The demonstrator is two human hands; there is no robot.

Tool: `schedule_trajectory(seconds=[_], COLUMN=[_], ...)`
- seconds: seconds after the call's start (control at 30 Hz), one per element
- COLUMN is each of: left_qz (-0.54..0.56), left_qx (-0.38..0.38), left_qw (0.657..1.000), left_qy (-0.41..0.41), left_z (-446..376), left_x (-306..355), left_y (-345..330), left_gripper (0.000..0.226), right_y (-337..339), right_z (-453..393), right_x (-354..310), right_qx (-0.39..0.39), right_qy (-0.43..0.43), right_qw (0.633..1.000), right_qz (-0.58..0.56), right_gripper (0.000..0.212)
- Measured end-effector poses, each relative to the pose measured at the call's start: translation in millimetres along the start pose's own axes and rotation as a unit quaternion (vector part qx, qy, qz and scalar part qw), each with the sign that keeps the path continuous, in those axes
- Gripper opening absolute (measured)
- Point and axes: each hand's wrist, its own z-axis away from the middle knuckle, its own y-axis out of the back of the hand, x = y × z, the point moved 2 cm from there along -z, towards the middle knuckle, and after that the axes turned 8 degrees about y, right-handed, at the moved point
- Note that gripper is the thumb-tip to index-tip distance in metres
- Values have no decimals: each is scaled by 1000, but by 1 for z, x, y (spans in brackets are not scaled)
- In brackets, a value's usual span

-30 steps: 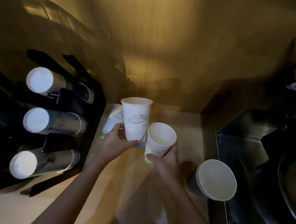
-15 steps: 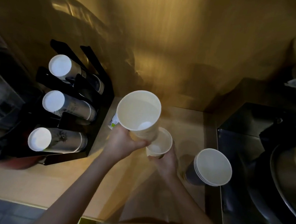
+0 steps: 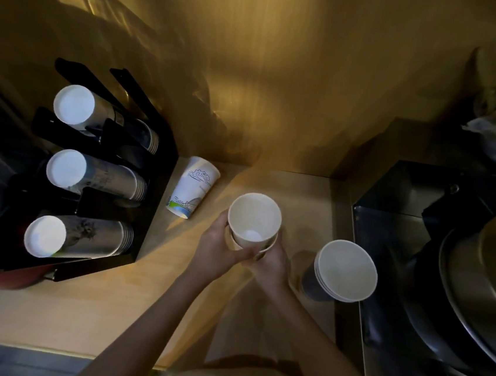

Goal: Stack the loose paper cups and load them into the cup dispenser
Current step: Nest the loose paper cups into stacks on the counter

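Cups are now nesting: where half a second ago the left hand was tipping a tall printed paper cup above a smaller-looking one in the right hand, the tall cup is now sitting inside it, its mouth facing up and only the outer cup's rim showing around it. Both hands are meeting around this pair above the worktop, the left fingers wrapping the near-left side and the right fingers cupping the outer cup from below and the right; both are clenched on the pair.

That seems to make one stacking step done. Another printed cup is lying on its side on the worktop, just beside the black cup dispenser at the left, and a short stack of wider cups is standing to the right of the hands. The dispenser's three tubes are each already showing a white cup base. Loading is not yet beginning; the lying cup probably needs adding first.
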Motion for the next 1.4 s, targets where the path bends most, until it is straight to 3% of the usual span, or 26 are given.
schedule_trajectory(seconds=[0.1,0.2,0.27,0.33,0.4,0.47,0.57,0.63,0.77,0.9,1.23,1.4], left_qz=[-6,-71,-138,-182,-151,-73,-37,-104,-233,-240,-146,53], left_qx=[-13,-18,-9,-6,-43,-66,37,124,129,95,46,64], left_qw=[1000,997,989,980,986,995,998,986,952,948,959,973], left_qy=[-15,-35,-59,-77,-62,-23,16,40,149,185,239,217], left_z=[1,1,1,0,-1,-8,-27,-44,-74,-89,-94,-86], left_x=[4,4,3,1,1,0,-6,-15,-44,-61,-64,-27], left_y=[0,-1,-1,1,4,11,31,45,55,53,61,74], left_gripper=[106,106,106,108,111,100,53,32,61,81,80,74], right_y=[-2,-2,-1,-3,-1,-8,-8,-10,-11,-11,-10,-11], right_z=[-2,-4,-7,-7,-7,-10,-14,-15,-16,-20,-20,-19], right_x=[1,1,-2,-4,-5,-2,-7,-11,-9,-4,-2,-1], right_qx=[-10,-23,-5,48,14,-26,18,34,34,24,14,19], right_qy=[4,25,59,33,73,40,14,15,22,19,30,27], right_qw=[1000,997,990,997,996,997,1000,999,999,1000,999,999], right_qz=[3,76,129,57,56,54,11,15,8,8,11,4], right_gripper=[63,53,28,12,21,51,77,82,80,79,78,78])
